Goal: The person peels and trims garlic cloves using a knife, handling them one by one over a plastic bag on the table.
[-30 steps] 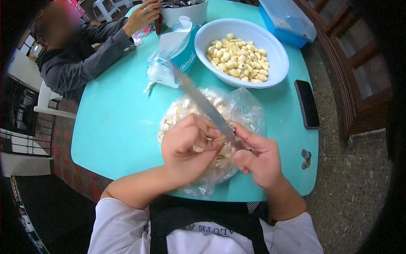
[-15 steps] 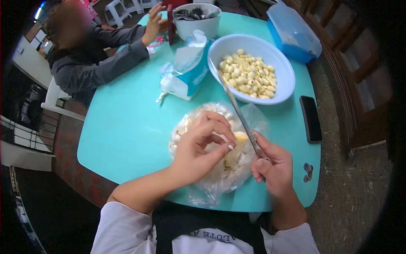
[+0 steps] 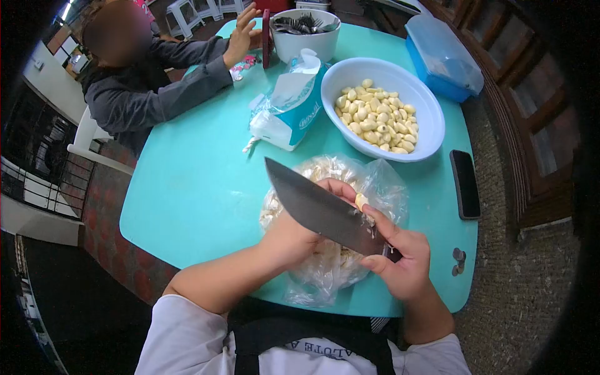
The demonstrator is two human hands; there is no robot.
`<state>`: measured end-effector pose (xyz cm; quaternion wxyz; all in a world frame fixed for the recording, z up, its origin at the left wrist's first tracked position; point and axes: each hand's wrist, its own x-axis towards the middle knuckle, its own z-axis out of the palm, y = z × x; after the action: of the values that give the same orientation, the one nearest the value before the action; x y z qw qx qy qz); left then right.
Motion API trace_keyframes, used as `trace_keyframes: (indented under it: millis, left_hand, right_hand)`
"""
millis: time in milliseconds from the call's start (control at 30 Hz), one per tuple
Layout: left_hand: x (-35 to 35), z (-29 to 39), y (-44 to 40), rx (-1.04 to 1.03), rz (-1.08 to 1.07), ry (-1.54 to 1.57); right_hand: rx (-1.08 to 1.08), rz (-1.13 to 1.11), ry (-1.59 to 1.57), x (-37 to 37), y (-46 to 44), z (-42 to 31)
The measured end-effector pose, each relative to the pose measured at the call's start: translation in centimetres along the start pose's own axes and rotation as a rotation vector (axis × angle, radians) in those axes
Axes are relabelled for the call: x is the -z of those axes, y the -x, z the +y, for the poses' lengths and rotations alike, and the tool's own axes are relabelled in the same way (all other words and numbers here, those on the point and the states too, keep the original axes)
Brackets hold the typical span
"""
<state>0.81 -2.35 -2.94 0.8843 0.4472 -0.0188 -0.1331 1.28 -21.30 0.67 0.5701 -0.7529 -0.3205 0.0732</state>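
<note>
My right hand (image 3: 407, 261) is closed around the handle end of a wide knife (image 3: 315, 209), whose blade lies broadside across the view and points up-left. Behind the blade, my left hand (image 3: 289, 240) is mostly hidden; its fingers curl round to a pale garlic clove (image 3: 361, 200) at the blade's upper edge. The right index finger touches that clove too. Bits of peel stick to the blade near the grip. Beneath both hands lies a clear plastic bag (image 3: 312, 289) with garlic and papery skins. Beyond it, a pale blue basin (image 3: 435, 128) holds many peeled garlic cloves (image 3: 375, 119).
A torn blue-and-white packet (image 3: 290, 112), a white tub (image 3: 300, 45) of dark utensils and a blue lidded box (image 3: 440, 62) stand farther back. A phone (image 3: 464, 185) and coins (image 3: 459, 259) lie at right. Another person's hand (image 3: 240, 37) is by a red-cased device (image 3: 266, 40).
The knife has turned from edge-on to broadside, its tip swinging left over my left hand. The left fingers have closed in on the clove. The whole view has shifted slightly.
</note>
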Motion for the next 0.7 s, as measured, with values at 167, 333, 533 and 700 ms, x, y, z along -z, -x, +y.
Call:
trace_keyframes:
  millis: [167, 333, 533, 700]
  left_hand:
    - [-0.8, 0.8, 0.3, 0.067, -0.007, 0.065]
    - [-1.2, 1.6, 0.1, 0.118, -0.030, -0.001]
    - [-1.1, 1.4, -0.4, 0.043, -0.026, -0.052]
    - [-0.8, 1.5, -0.6, 0.044, -0.053, -0.099]
  right_hand:
    - [-0.218, -0.032, -0.291, 0.3, 0.2, -0.1]
    - [-0.477, 0.008, -0.609, 1.0, 0.5, 0.9]
    - [-0.424, -0.029, -0.649, 1.3, 0.0, 1.0]
    - [-0.442, -0.017, -0.698, 1.2, 0.0, 1.3]
